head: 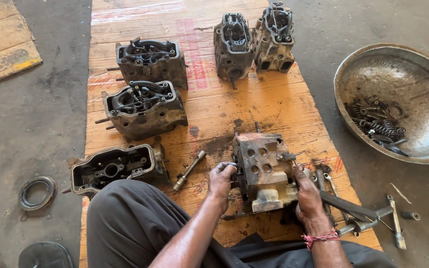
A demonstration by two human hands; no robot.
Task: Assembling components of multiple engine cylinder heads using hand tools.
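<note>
My left hand (pixel 221 179) and right hand (pixel 308 195) grip rusty cylinder head (pixel 263 168) at lower centre of frame, fingers clenched on both sides; head rests on cardboard sheet (pixel 254 99); socket wrench (pixel 188 170) just left.

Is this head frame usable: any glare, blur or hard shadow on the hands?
Head view: sharp throughout, even daylight, soft shadows; left hand, right hand and rusty engine block are clear; mild sheen inside the metal basin; slight wide-angle bending at edges.
</note>
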